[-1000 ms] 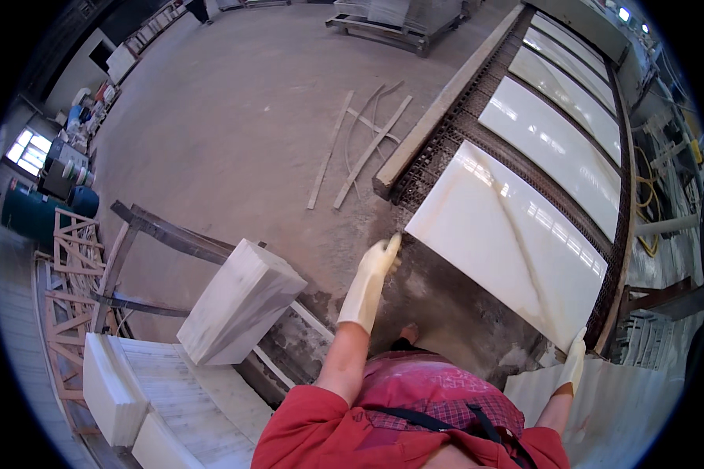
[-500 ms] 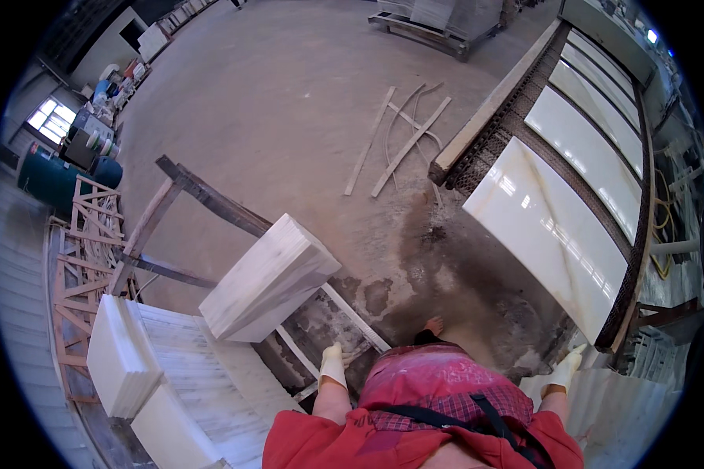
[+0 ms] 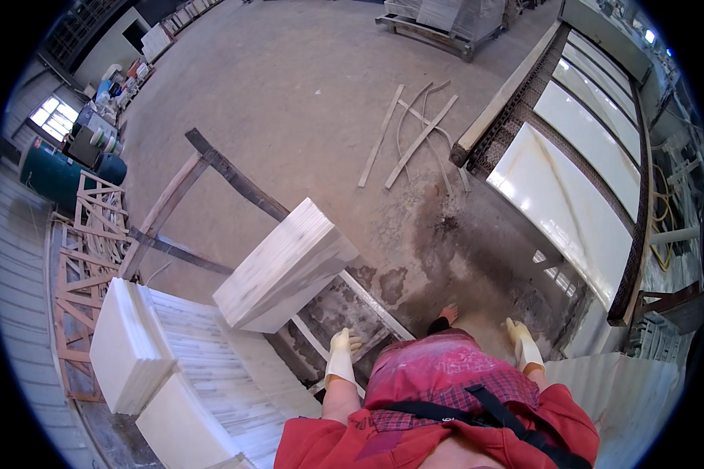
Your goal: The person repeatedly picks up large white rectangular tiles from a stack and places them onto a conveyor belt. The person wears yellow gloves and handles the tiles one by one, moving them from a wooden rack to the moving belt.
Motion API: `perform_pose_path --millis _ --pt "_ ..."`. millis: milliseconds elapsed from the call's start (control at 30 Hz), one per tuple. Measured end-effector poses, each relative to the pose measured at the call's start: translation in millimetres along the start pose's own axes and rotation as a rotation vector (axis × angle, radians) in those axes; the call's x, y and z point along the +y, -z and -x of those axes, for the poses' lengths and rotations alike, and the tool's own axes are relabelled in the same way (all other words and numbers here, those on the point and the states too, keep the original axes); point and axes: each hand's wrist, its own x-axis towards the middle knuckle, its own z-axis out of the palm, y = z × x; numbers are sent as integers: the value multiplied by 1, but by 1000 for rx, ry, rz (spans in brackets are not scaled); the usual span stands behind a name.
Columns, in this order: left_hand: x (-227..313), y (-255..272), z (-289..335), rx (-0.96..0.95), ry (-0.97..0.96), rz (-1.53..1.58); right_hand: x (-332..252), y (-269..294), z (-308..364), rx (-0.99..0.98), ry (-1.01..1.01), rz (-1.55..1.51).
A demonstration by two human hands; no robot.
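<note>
1. A broad workshop with a dusty concrete floor; at the far left, a bright window sits above a dark green drum, and pale wooden lattice frames stand along the wall.
2. Near the top, a loaded pallet stands on the floor, and several thin strips lie crossed over one another between it and the person.
3. On the right runs a long conveyor carrying glossy white slabs in a row. The nearest slab, marked by a brownish vein, lies flat at the conveyor's near end.
4. To the left, a tilted block of stacked white stone pieces stands beside pale rails; next to it is a larger pile of grey-streaked stone.
5. The left hand, in a cream glove, is released, its fingers loosely spread near the rails and the tilted block.
6. The right hand, gloved alike, is also released, with fingers slightly curled, apart from the nearest slab.
7. Between the hands is a reddish apron, with a bare foot just beyond.
8. Pale sheets fill the lower right; the lens bends them, so their material is hard to judge.
</note>
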Motion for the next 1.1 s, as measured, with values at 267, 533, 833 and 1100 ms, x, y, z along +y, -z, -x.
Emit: perform_pose_path --millis 267,533,833,1100 --pt "-49 52 7 29 64 -39 -19 -23 8 -132 -187 -166" --pt "-75 88 14 79 -10 -99 -50 -51 38 -155 -35 -172" --pt "-93 88 6 36 -50 -203 -30 -50 51 -200 -156 -245" --pt "-118 60 37 71 -40 -93 -30 -22 48 -284 -187 -137"
